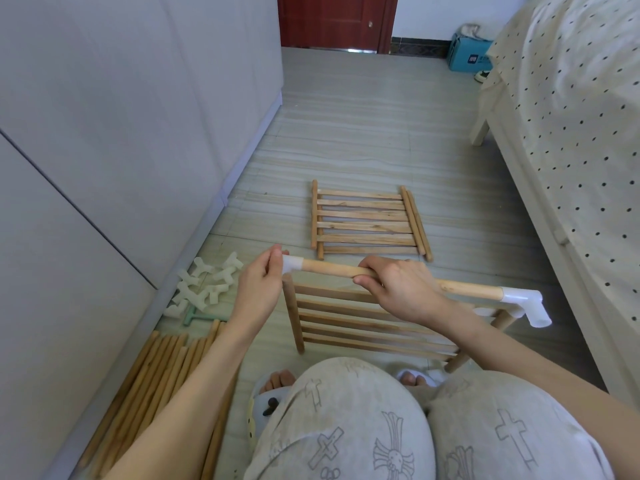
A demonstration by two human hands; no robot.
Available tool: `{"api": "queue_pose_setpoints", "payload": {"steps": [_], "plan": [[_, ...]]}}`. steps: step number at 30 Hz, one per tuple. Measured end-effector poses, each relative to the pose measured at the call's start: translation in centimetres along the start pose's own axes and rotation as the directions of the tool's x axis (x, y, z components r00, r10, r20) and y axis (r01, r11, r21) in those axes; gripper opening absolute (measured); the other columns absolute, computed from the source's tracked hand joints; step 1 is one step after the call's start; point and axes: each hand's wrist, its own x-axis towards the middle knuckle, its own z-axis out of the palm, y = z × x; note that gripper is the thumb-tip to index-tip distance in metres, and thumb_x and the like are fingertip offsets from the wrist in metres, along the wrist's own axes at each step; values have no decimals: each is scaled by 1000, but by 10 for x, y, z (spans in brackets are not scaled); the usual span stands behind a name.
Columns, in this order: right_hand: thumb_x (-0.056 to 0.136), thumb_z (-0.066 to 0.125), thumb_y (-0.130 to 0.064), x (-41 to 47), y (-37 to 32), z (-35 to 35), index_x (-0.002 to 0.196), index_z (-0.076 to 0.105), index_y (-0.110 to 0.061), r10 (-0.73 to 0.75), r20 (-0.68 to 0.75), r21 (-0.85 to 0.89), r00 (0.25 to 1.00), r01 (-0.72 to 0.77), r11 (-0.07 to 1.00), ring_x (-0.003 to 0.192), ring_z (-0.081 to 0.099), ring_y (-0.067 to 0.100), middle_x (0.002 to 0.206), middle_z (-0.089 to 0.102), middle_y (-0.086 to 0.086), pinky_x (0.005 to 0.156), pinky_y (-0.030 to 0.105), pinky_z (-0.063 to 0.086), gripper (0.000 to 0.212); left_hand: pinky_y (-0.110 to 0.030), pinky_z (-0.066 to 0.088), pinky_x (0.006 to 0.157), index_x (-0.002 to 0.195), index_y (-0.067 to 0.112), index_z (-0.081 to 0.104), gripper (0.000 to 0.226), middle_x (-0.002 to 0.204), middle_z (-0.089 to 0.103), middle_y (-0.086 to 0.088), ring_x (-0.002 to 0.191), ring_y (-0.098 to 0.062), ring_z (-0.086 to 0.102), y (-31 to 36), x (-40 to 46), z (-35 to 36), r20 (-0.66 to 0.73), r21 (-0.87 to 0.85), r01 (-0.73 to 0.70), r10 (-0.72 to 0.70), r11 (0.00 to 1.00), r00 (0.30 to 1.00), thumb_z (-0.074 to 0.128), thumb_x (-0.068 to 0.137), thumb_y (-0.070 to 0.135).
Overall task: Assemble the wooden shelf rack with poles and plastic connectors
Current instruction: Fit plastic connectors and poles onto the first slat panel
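— Tiled floor beside the bed: where's your rack?

— Barely begun. Your right hand [398, 285] grips the pole [464, 287]; your left hand [265, 282] pinches its end connector [292, 264]. Slatted shelves [367, 220], spare poles [162, 368] and connectors [204, 282] wait.

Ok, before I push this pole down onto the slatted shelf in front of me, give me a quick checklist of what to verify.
1. Right hand grips the pole near its middle: ok.
2. Left hand pinches the left connector on the pole's end: ok.
3. Right connector is on the pole's other end: ok.
4. Left connector fully seated on the pole: cannot tell, fingers cover part of it.
5. Connectors lined up over the uprights of the near shelf: cannot tell.
6. Spare connectors and spare poles lie on the floor at the left: ok.
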Motion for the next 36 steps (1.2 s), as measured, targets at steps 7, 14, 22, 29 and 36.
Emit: {"api": "queue_pose_setpoints", "payload": {"steps": [7,14,22,29,36], "plan": [[96,39,-44,-1,8,-13,110,54,-24,58,-70,37,996,-55,998,81,61,26,83,64,-4,62,31,34,29,-30,31,99,127,47,40,45,136,42,10,120,-6,40,12,6,-2,217,-121,-37,62,992,974,57,90,27],[94,49,-38,6,12,-42,98,57,-27,168,-158,278,973,-120,953,72,54,26,66,51,-10,66,35,39,14,-13,42,84,129,30,45,46,108,60,13,96,8,56,37,26,5,125,-215,-205,235,955,964,59,90,10],[81,35,-64,-8,2,-82,92,54,-27,227,-159,586,961,-94,805,71,55,25,77,60,7,70,41,46,44,-6,37,87,140,12,38,54,120,55,-5,97,12,53,76,15,39,114,-6,-535,532,845,839,58,90,10],[90,55,-40,-17,-6,-114,85,58,-10,329,-162,711,930,-121,692,57,42,10,60,46,-10,59,28,37,31,-33,38,105,147,14,27,65,133,50,-8,124,-19,48,103,-8,81,305,-7,-554,529,833,792,59,91,22],[91,48,-12,-33,3,-126,82,59,-7,370,-102,831,923,-125,542,61,41,13,68,46,5,52,20,32,15,-28,41,78,115,12,52,28,100,56,3,97,-17,53,109,-29,84,229,143,-673,637,726,736,56,91,26]]}}
